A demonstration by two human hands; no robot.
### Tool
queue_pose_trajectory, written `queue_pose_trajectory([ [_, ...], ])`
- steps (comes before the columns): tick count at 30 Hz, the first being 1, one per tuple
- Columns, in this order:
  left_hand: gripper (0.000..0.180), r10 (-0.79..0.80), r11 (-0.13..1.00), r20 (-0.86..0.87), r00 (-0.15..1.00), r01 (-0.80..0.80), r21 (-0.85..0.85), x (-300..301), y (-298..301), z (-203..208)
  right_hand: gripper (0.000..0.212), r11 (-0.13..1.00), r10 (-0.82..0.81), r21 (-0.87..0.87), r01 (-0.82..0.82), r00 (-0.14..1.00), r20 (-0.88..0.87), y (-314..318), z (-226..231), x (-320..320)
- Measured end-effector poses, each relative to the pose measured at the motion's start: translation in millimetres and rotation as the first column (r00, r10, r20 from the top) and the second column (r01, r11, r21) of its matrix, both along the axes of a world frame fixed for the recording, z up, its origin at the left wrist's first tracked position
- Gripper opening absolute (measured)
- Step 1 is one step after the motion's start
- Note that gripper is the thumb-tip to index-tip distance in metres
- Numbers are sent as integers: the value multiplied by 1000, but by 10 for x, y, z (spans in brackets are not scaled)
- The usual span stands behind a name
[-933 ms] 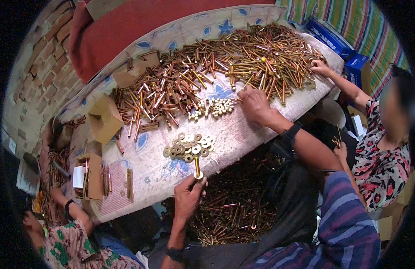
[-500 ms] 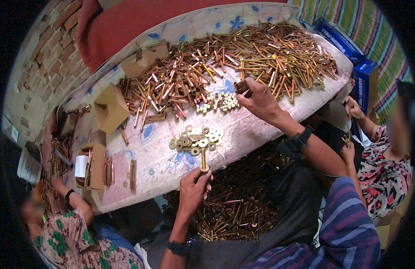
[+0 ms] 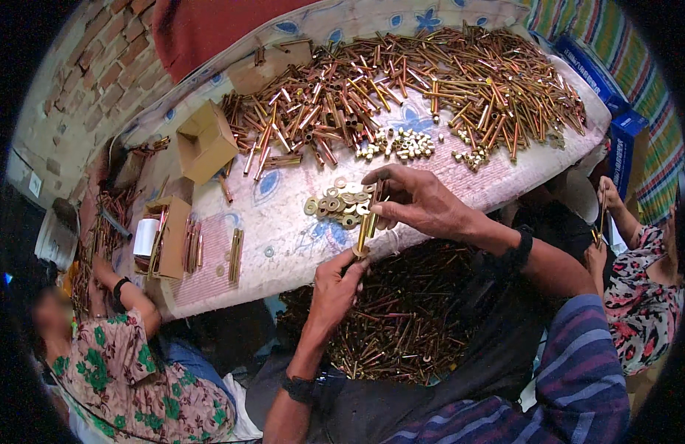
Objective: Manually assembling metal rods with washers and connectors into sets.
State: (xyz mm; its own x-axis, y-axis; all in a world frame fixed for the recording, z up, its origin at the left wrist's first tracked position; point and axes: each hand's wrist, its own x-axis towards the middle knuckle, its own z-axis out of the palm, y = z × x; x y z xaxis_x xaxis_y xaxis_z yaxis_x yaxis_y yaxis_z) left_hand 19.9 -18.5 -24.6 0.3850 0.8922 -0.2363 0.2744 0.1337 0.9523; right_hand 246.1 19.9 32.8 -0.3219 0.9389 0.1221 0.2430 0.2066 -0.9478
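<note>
My left hand (image 3: pixel 333 292) is closed around the lower end of a brass-coloured bolt (image 3: pixel 362 235), which stands upright with a washer (image 3: pixel 360 252) low on it. Just above, my right hand (image 3: pixel 431 206) pinches dark metal sleeves (image 3: pixel 382 189) beside the bolt's upper part; the fingers partly hide them, so I cannot tell whether they touch the bolt. Behind the bolt lies a heap of flat washers (image 3: pixel 335 203). Small pale nuts (image 3: pixel 409 143) sit farther back, and a second group of nuts (image 3: pixel 472 157) lies to their right.
A large pile of metal sleeves and rods (image 3: pixel 328 96) covers the table's far side. Two cardboard boxes, one tipped (image 3: pixel 206 144) and one holding rods (image 3: pixel 178 235), stand left. More metal parts (image 3: pixel 402 325) lie below the table edge. People work at left (image 3: pixel 135 362) and right (image 3: pixel 646 296).
My right hand has come from the nuts toward me and left, bringing the sleeves next to the bolt. My left hand keeps holding the bolt. The view has shifted slightly.
</note>
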Motion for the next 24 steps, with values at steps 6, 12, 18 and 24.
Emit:
queue_pose_trajectory([
  [6,25,-26,990,-128,991,43,133,-42,62,-14,34,989,-145,23,148,983,-117,11,155,56],
  [12,24,-36,965,-110,993,63,253,-14,24,-54,32,995,-92,35,95,992,-92,8,37,68],
  [18,25,-34,964,-125,992,65,257,10,1,17,29,999,-9,33,6,996,88,-36,-68,56],
  [24,22,88,952,-10,996,-82,294,86,-15,8,35,998,27,43,-43,948,316,-112,-100,-118],
])
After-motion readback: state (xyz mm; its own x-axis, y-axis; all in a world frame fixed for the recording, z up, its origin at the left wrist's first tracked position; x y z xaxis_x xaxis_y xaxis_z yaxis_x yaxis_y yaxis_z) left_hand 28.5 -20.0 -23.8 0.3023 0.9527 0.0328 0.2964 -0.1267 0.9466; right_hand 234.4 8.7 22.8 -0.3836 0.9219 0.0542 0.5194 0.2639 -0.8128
